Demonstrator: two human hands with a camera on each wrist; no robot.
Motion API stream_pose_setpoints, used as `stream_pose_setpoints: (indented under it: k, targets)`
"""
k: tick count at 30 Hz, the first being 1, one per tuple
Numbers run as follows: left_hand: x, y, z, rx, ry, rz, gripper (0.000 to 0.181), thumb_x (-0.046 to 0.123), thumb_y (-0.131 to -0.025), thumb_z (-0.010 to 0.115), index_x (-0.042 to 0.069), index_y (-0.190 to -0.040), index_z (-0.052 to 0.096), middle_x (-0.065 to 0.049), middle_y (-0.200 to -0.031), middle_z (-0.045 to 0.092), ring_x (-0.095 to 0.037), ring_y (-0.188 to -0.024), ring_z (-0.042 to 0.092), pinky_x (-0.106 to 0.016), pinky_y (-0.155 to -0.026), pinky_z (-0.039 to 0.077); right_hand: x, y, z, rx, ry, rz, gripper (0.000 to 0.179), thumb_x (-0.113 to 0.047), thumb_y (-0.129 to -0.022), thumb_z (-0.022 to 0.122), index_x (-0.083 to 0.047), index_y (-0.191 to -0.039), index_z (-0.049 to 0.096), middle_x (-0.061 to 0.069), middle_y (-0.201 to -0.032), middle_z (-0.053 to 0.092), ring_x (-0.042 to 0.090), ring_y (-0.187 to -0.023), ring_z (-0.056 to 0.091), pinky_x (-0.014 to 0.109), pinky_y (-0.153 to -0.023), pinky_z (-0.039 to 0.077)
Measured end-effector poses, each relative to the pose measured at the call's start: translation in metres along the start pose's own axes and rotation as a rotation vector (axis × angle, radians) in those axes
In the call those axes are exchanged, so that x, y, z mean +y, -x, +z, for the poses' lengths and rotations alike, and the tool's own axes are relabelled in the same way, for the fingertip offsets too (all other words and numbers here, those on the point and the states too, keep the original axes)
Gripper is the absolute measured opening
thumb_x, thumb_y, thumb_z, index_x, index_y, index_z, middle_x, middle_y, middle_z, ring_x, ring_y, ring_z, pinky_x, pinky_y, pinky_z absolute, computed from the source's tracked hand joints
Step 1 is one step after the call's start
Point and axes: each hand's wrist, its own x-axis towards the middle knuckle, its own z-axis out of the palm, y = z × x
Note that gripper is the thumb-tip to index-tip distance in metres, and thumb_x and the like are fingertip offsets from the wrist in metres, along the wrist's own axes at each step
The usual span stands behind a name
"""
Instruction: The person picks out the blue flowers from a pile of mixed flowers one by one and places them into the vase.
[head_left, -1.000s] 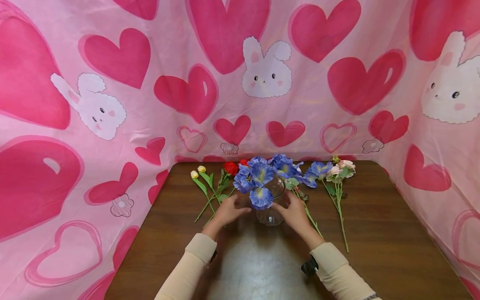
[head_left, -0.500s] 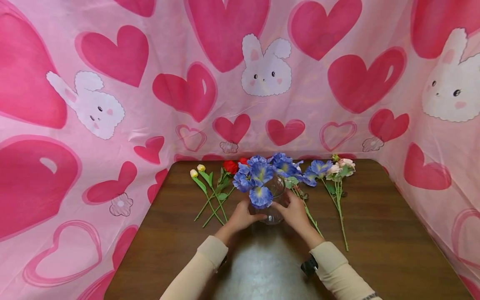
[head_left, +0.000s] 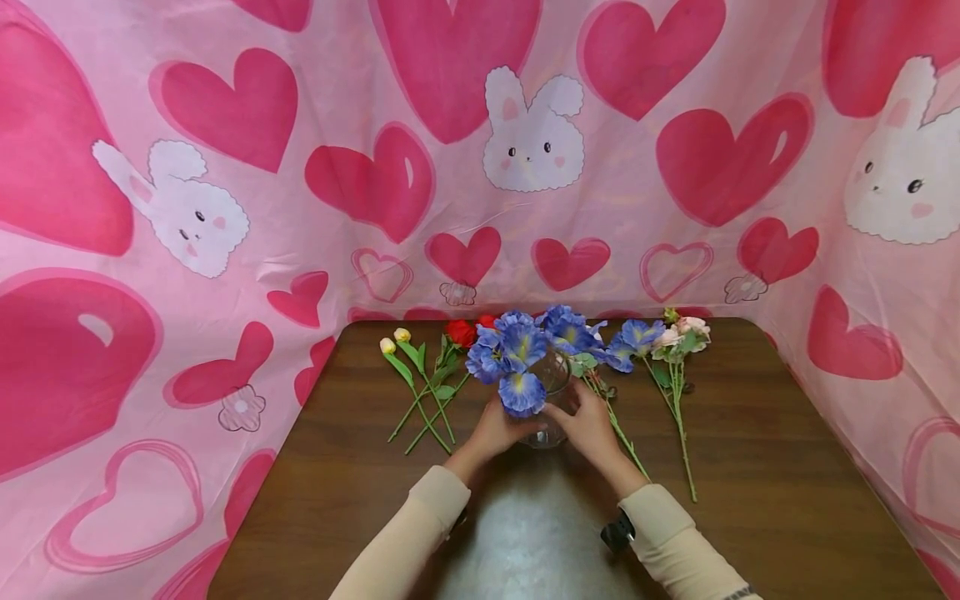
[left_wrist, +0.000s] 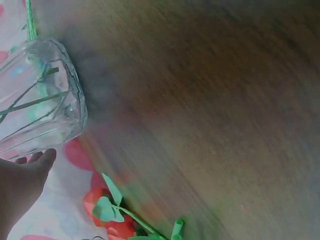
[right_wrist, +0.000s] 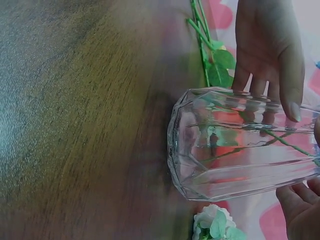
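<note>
Both hands close around the clear faceted glass vase (head_left: 546, 417) near the middle of the counter (head_left: 750, 467); the left hand (head_left: 497, 432) has its grip curled against the vase's left side, fingers wrapped onto the glass just under the lowest blue flower (head_left: 522, 393); the right hand (head_left: 591, 427) grips the right side in the same way, thumb toward the front. From the right wrist view the vase (right_wrist: 240, 145) is ribbed and see-through, its thick base toward the wooden counter (right_wrist: 75, 125), green stems showing inside; fingers (right_wrist: 270, 55) of the opposite hand press on its far wall, and the right hand's own fingertips (right_wrist: 300, 210) sit at the lower edge. From the left wrist view the vase (left_wrist: 37, 100) stands just beside the left hand (left_wrist: 22, 185), a fingertip touching its wall. The vase holds a bunch of blue flowers (head_left: 525, 346) that spread above the rim. Flat on the counter to the left lie two pale tulip buds (head_left: 395, 342) and red roses (head_left: 462, 333) with crossing green stems; to the right lie another blue flower (head_left: 633, 340) and a pale pink rose spray (head_left: 682, 333), stems pointing toward the person. A pink cloth (head_left: 225, 208) printed with hearts and rabbits hangs behind and on both sides.
</note>
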Motion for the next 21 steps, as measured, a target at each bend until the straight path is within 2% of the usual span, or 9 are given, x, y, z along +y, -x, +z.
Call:
stream_pose_setpoints:
  k: [5,13,21]
  targets:
    - [-0.0034,-0.0027,0.0020,-0.002,0.035,0.026,0.079,0.017,-0.075,0.085,0.002,-0.140,0.043,-0.010,-0.134,0.054,-0.022,-0.121,0.052,-0.038,-0.100,0.043,-0.0001,-0.0001,0.0009,0.003,-0.003,-0.007,0.060,-0.016,-0.082,0.080,0.005,-0.131,0.052,0.026,-0.128,0.057,0.041,-0.115,0.056,0.052,-0.092,0.047]
    - [-0.0071,-0.0038,0.0031,0.014,0.019,-0.018,0.072,0.020,-0.077,0.084,0.000,-0.136,0.048,-0.012,-0.128,0.058,-0.023,-0.116,0.055,-0.038,-0.096,0.045,-0.0003,0.0007,0.0018,0.015,-0.014,-0.013,0.058,-0.016,-0.081,0.081,0.003,-0.129,0.055,0.024,-0.126,0.059,0.040,-0.114,0.057,0.051,-0.091,0.048]
    - [-0.0067,-0.0041,0.0016,0.000,-0.010,-0.039,0.068,0.021,-0.077,0.084,0.000,-0.132,0.052,-0.011,-0.124,0.061,-0.023,-0.113,0.057,-0.037,-0.095,0.046,0.0022,-0.0002,0.0028,0.027,-0.043,-0.035,0.056,-0.012,-0.080,0.081,0.003,-0.127,0.056,0.024,-0.125,0.059,0.039,-0.113,0.058,0.049,-0.091,0.048]
